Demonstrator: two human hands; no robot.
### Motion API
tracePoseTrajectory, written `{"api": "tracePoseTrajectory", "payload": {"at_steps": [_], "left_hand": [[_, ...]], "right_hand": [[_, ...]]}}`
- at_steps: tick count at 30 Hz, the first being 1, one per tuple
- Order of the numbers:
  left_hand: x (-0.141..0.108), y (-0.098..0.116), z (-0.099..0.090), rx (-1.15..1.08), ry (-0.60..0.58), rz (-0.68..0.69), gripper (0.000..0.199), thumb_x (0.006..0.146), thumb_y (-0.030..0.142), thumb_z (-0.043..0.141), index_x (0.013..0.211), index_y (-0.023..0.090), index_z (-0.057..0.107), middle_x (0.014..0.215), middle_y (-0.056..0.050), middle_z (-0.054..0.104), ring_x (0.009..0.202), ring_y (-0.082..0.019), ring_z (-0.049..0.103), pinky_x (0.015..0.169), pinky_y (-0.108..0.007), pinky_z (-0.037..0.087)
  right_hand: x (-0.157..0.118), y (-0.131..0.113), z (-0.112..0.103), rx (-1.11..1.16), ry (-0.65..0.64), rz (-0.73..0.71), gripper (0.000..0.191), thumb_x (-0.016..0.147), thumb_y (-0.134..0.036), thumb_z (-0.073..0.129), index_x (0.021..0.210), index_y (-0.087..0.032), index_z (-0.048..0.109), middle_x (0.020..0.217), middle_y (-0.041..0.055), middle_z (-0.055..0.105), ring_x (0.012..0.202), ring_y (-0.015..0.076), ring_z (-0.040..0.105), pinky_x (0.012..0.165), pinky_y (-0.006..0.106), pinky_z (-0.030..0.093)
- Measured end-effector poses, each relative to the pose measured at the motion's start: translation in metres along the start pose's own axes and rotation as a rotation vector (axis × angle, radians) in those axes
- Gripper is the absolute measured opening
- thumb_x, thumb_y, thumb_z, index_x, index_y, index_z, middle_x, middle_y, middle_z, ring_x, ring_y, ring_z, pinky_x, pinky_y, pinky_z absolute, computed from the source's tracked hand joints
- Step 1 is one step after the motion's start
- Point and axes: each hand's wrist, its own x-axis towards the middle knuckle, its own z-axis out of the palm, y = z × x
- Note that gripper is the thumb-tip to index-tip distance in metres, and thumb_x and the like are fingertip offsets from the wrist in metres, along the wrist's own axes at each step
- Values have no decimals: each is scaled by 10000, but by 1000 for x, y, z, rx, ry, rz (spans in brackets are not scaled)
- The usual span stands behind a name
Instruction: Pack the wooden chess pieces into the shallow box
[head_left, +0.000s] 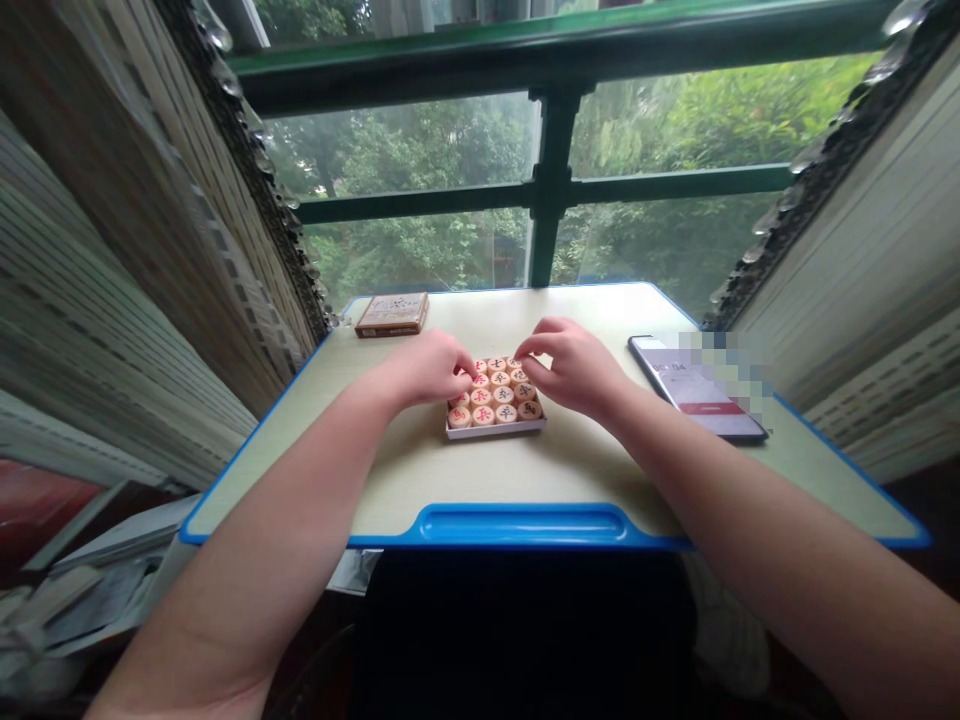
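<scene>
A shallow white box lies at the middle of the table, filled with rows of round wooden pieces. Red characters mark the pieces on the left side, black ones those on the right. My left hand is at the box's upper left, its fingers curled down onto a piece there; what the fingertips grip is hidden. At the upper right corner, my right hand has its thumb and forefinger apart, close beside the black-marked pieces. Its fingertips touch or nearly touch the corner piece.
A brown box lid lies at the table's back left. A phone with a lit screen rests on the right. The pale table has a blue edge and a blue front groove. Curtains hang on both sides of the window.
</scene>
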Motion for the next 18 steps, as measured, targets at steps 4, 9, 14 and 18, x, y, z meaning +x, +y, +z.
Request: {"api": "tracePoseTrajectory", "payload": {"at_steps": [4,9,14,18], "left_hand": [[-1,-1,-1,-3,4,30,272,684,234,517,769,141,758,608,-53,680,511,-107,487,511,-226,315],[-2,-1,-1,8,21,42,274,690,241,505,747,132,750,557,-39,642,486,-95,436,500,-231,286],[0,-4,0,-10,115,-44,310,701,265,489,826,149,748,654,-46,682,562,-120,519,540,-225,337],[1,-9,-3,46,175,-189,308,712,263,450,797,159,728,746,-53,705,681,-159,595,610,-230,397]], "right_hand": [[0,0,1,-7,-21,-13,199,768,-196,532,780,-163,728,830,81,623,791,195,554,743,318,433],[0,-1,1,-17,-59,-14,207,772,-199,529,803,-167,731,841,81,625,813,197,557,740,312,433],[1,1,3,-21,-91,66,208,781,-204,524,820,-169,725,872,80,624,804,191,567,740,311,438],[1,4,-3,111,-152,128,294,816,-284,527,1042,-158,667,977,94,615,812,186,593,771,326,463]]}}
